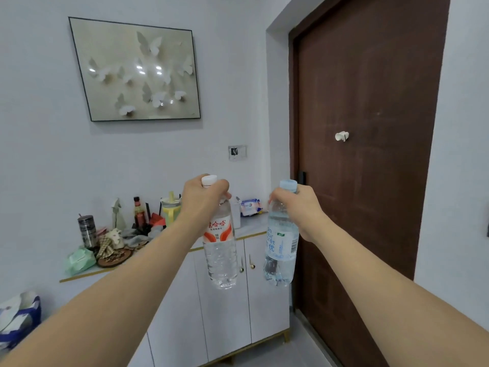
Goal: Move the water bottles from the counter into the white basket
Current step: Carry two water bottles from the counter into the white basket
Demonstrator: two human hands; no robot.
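— Clear plastic, both of them: what grips the red-label bottle (220, 243) at centre frame?

— The left hand (202, 201) is closed around its neck, just under the white cap (209, 180). The bottle hangs upright in the air, in front of the white cabinet (227, 308).

— And the blue-label bottle (281, 239)?

— Right of centre, the right hand (297, 207) is clamped on its neck below the pale blue cap (288, 185). It hangs with a slight tilt, its base toward the other bottle. The two bottles are near each other but apart.

— Is either one touching the counter (254, 223)?

— No. Both are held clear of it, their bases hanging below its edge in front of the cabinet doors.

— What lies on the counter?

— At left of centre, a dark tumbler (86, 231), a green pack (79, 260), a sauce bottle (139, 211), a yellow-green cup (171, 209) and crumpled cloth (111, 243). Behind the bottles sits a wipes pack (250, 206).

— And around it?

— A butterfly picture (135, 71) on the wall at upper left, a brown door (365, 154) filling the right side, a blue bag (18, 319) at lower left.

— The basket?

— Not in view.
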